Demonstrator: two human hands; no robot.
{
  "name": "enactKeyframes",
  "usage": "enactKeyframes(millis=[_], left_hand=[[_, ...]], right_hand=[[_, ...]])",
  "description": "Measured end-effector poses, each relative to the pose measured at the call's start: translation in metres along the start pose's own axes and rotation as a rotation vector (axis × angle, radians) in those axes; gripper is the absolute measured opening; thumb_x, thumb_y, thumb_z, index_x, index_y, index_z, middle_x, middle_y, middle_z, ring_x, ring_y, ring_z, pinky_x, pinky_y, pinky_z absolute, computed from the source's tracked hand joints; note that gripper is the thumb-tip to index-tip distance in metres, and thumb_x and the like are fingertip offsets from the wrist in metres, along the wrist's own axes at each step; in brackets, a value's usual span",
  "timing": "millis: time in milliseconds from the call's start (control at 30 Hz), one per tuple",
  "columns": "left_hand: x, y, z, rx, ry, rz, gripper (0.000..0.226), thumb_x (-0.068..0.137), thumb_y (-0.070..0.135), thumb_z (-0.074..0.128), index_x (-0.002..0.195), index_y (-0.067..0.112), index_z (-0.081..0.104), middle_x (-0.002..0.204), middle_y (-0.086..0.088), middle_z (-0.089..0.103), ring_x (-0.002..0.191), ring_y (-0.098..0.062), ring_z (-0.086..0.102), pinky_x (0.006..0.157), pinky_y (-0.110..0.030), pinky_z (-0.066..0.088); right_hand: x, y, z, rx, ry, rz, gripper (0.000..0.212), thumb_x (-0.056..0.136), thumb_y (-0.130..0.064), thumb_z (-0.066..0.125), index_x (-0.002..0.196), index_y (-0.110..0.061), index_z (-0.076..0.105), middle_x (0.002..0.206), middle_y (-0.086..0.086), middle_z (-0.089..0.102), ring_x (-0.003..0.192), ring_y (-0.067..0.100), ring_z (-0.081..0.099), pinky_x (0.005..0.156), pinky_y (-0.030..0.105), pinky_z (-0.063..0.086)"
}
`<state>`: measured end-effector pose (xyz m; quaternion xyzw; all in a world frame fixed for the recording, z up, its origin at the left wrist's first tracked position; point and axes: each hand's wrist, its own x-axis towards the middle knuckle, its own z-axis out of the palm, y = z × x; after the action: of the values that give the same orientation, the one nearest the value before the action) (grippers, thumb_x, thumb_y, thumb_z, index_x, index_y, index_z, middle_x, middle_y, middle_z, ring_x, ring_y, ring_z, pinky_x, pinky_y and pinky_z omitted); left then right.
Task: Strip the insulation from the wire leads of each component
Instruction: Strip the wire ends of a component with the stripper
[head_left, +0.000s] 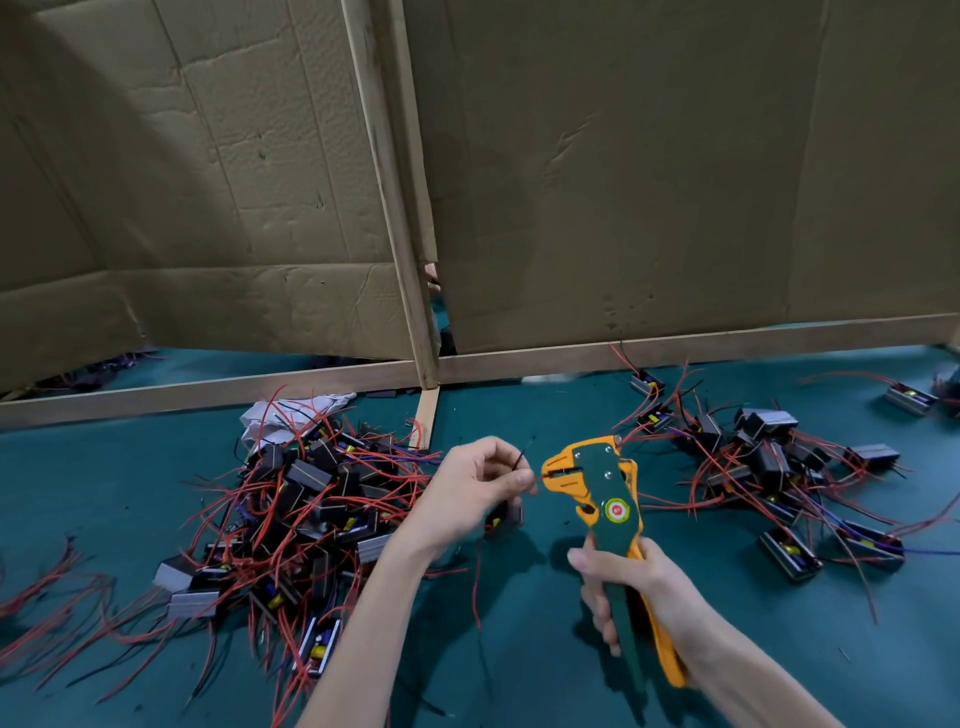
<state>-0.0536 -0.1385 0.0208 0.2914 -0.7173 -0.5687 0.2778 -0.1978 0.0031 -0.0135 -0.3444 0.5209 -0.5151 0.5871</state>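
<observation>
Far left: loose red wires (41, 582) lie fanned on the green counter (78, 467), near the picture's edge.

Left of centre: I see the left pile (301, 519) of components, black blocks with red and black leads, heavily tangled. A white cloth (291, 415) lies at its far side, partly under the leads.

Centre: left hand (467, 488) is above the counter, just right of that pile. Its grip is a pinch: thumb and forefinger hold a red wire lead (536, 479), whose tip points right, at the mouth of the tool. A thin black lead (519, 460) sticks up from the same pinch. The component (506, 514) sits below the hand, mostly hidden by it. I cannot tell whether it touches the counter.

Right of centre: wire stripper (608, 499), orange and green, stands upright with its head turned left toward the lead. I cannot tell whether the head has bitten on the insulation. Right hand (631, 584) has its grip wrapped round both handles, which lie close together.

Right: the right pile (769, 467) of components is looser, spread over the counter, with a few units lying apart toward the far right.

Behind all: cardboard wall (623, 182) on a wooden frame (393, 208).
</observation>
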Motion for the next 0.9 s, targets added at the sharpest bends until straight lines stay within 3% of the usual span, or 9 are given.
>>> enactKeyframes(millis=[100, 167, 267, 400, 467, 633, 900], left_hand=[[0.002, -0.005, 0.004, -0.061, 0.041, 0.013, 0.015, 0.092, 0.004, 0.057, 0.080, 0.009, 0.063, 0.067, 0.002, 0.070, 0.057, -0.007, 0.057, 0.065, -0.018, 0.049], [0.003, -0.004, 0.003, -0.080, 0.102, 0.051, 0.017, 0.090, 0.005, 0.060, 0.078, 0.013, 0.069, 0.067, 0.002, 0.071, 0.058, -0.006, 0.057, 0.064, -0.017, 0.049], [0.005, -0.003, 0.002, -0.087, 0.202, 0.136, 0.023, 0.087, 0.008, 0.064, 0.076, 0.025, 0.076, 0.067, 0.002, 0.068, 0.057, -0.009, 0.054, 0.061, -0.017, 0.046], [0.005, -0.002, 0.001, 0.030, 0.231, 0.228, 0.027, 0.089, 0.005, 0.060, 0.093, 0.029, 0.073, 0.076, 0.004, 0.054, 0.061, 0.001, 0.054, 0.071, -0.007, 0.043], [0.005, -0.001, 0.003, 0.103, 0.223, 0.230, 0.030, 0.089, 0.005, 0.061, 0.099, 0.033, 0.070, 0.075, 0.003, 0.050, 0.062, 0.001, 0.053, 0.073, -0.009, 0.042], [0.001, 0.005, 0.009, 0.061, 0.207, 0.201, 0.020, 0.081, 0.007, 0.073, 0.079, 0.026, 0.067, 0.062, 0.008, 0.060, 0.052, -0.006, 0.051, 0.054, -0.017, 0.044], [-0.003, 0.013, 0.012, 0.127, 0.163, 0.268, 0.025, 0.077, 0.008, 0.077, 0.072, 0.032, 0.071, 0.069, 0.007, 0.063, 0.051, -0.003, 0.050, 0.052, -0.018, 0.040]], right_hand=[[0.000, -0.003, -0.002, 0.309, -0.136, -0.009, 0.028, 0.064, -0.013, 0.075, 0.083, 0.001, 0.060, 0.068, 0.023, 0.057, 0.056, 0.034, 0.059, 0.057, 0.043, 0.054], [0.001, -0.006, -0.005, 0.373, -0.144, -0.027, 0.027, 0.065, -0.007, 0.071, 0.089, 0.002, 0.064, 0.077, 0.025, 0.059, 0.066, 0.038, 0.062, 0.065, 0.049, 0.055], [0.002, -0.009, -0.012, 0.357, -0.104, -0.068, 0.028, 0.068, -0.005, 0.066, 0.094, 0.003, 0.061, 0.079, 0.025, 0.059, 0.068, 0.039, 0.062, 0.067, 0.049, 0.055], [0.000, -0.013, -0.017, 0.340, -0.089, -0.076, 0.028, 0.068, -0.006, 0.066, 0.094, 0.003, 0.063, 0.080, 0.026, 0.059, 0.068, 0.040, 0.062, 0.066, 0.049, 0.055], [0.000, -0.013, -0.018, 0.311, -0.106, -0.074, 0.029, 0.067, -0.007, 0.069, 0.094, 0.003, 0.063, 0.080, 0.027, 0.059, 0.069, 0.040, 0.062, 0.066, 0.050, 0.054], [-0.002, -0.014, -0.018, 0.261, -0.170, -0.061, 0.036, 0.062, -0.013, 0.077, 0.092, 0.003, 0.065, 0.081, 0.028, 0.059, 0.070, 0.039, 0.061, 0.068, 0.051, 0.053], [-0.004, -0.014, -0.018, 0.208, -0.220, -0.062, 0.034, 0.066, -0.012, 0.076, 0.093, 0.004, 0.063, 0.080, 0.028, 0.058, 0.070, 0.040, 0.061, 0.069, 0.049, 0.053]])
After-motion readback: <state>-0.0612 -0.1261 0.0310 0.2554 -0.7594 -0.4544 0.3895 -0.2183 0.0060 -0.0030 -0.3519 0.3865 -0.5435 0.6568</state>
